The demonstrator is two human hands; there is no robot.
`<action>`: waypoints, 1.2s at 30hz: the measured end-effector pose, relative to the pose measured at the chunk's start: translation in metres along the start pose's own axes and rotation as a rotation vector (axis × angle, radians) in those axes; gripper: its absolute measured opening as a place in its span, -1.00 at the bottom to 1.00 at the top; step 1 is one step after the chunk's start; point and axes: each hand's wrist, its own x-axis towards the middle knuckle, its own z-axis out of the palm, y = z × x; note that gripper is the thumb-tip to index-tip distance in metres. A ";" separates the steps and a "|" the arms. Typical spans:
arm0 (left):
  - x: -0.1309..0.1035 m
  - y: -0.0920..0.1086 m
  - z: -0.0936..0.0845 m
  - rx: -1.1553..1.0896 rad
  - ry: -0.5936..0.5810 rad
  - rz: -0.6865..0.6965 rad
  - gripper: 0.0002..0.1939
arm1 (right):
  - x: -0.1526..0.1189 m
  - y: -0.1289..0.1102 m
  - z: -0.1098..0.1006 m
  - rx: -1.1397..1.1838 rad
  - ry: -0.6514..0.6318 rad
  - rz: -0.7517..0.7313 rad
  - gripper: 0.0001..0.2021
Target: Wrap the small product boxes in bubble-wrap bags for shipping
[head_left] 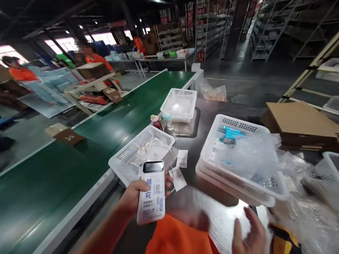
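Observation:
A flat white box [151,197] with blue print and a dark window at its top is held in my left hand [132,195], thumb on its front and fingertips round its right edge. Just beyond it lies a white basket [123,157] with thin cords and clear bags inside. My right hand [249,233] is at the lower right, thumb and forefinger apart, with nothing between them; its lower part is cut off by the frame. Beside it is a yellow and black object [283,243]. Two white labels [182,158] lie on the dark table, right of the basket.
A green conveyor [106,141] runs along the left. Stacked white baskets [209,165] with blue packets and bubble wrap stand right of centre. Farther back are another basket [164,106] and small bottles [156,122]. Cardboard [304,121] and clear plastic [315,215] are at right.

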 end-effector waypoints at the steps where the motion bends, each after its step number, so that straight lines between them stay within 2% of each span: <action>1: 0.000 0.000 0.004 -0.001 -0.047 -0.027 -0.37 | 0.007 -0.015 0.024 0.049 -0.099 -0.068 -0.50; 3: -0.002 0.001 0.008 0.000 -0.113 -0.088 -0.33 | 0.026 -0.044 0.073 0.172 -0.349 -0.123 -0.43; 5: -0.005 0.006 0.008 0.021 -0.102 -0.108 -0.30 | 0.041 -0.067 0.118 0.339 -0.594 -0.071 -0.38; 6: -0.006 0.009 0.005 0.043 -0.054 -0.097 -0.29 | 0.043 -0.077 0.137 0.424 -0.748 0.001 -0.38; 8: -0.005 0.018 -0.006 0.098 0.122 -0.017 -0.30 | 0.037 -0.091 0.164 0.603 -1.014 0.167 -0.32; 9: -0.003 0.023 -0.012 0.116 0.226 0.040 -0.30 | 0.029 -0.097 0.173 0.695 -1.114 0.256 -0.30; 11: 0.003 0.033 -0.027 0.087 0.376 0.142 -0.27 | 0.007 -0.104 0.184 0.855 -1.224 0.410 -0.29; 13: 0.011 0.041 -0.040 -0.032 0.406 0.207 -0.24 | -0.014 -0.107 0.190 0.928 -1.301 0.496 -0.35; 17: 0.031 0.055 -0.054 -0.209 0.409 0.304 -0.24 | -0.044 -0.100 0.201 0.829 -1.434 0.623 -0.41; 19: 0.042 0.066 -0.059 -0.241 0.433 0.371 -0.25 | -0.053 -0.093 0.208 0.741 -1.436 0.708 -0.41; 20: 0.048 0.074 -0.061 -0.257 0.439 0.403 -0.26 | -0.055 -0.089 0.211 0.686 -1.412 0.706 -0.45; 22: 0.059 0.095 -0.068 -0.282 0.461 0.462 -0.30 | -0.056 -0.081 0.217 0.553 -1.316 0.592 -0.57; 25: 0.071 0.139 -0.079 -0.261 0.534 0.589 -0.36 | -0.049 -0.072 0.219 0.384 -1.156 0.464 -0.67; 27: 0.079 0.171 -0.083 -0.228 0.573 0.705 -0.41 | -0.039 -0.066 0.219 0.366 -1.063 0.507 -0.66; 29: 0.091 0.200 -0.081 -0.191 0.565 0.820 -0.46 | -0.029 -0.061 0.221 0.387 -0.955 0.549 -0.63; 32: 0.122 0.236 -0.062 -0.069 0.437 0.933 -0.51 | -0.018 -0.051 0.229 0.382 -0.787 0.593 -0.55; 34: 0.153 0.259 -0.037 0.053 0.324 1.008 -0.51 | -0.013 -0.045 0.233 0.355 -0.699 0.618 -0.51; 36: 0.190 0.286 -0.006 0.135 0.231 1.145 -0.50 | -0.010 -0.041 0.229 0.287 -0.707 0.559 -0.53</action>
